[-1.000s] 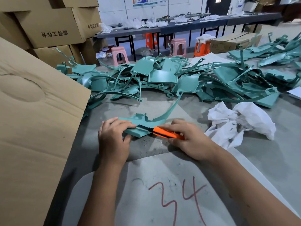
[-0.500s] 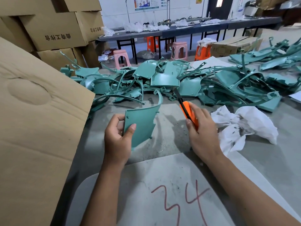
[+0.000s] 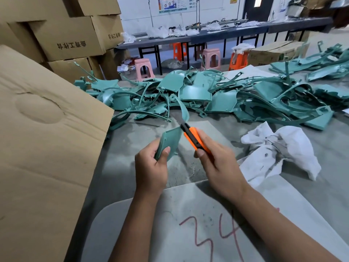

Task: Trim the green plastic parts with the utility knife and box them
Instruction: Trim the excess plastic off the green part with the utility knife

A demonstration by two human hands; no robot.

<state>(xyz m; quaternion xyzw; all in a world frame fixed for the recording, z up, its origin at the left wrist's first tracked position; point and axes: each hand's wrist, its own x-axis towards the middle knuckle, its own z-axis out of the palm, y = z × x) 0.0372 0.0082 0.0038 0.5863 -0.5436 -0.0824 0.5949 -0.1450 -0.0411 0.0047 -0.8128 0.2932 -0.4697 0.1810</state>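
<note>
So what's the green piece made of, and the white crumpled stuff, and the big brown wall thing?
Green piece: probably moulded plastic; smooth, thin, faintly shiny.
White crumpled stuff: looks like soft cloth or paper; wrinkled, matte, smudged.
Brown wall: cardboard; dull, creased, dented.

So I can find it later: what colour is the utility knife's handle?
Bright orange, with a black slider strip along it. The utility knife shows best in the head view, held in the right hand.
</note>
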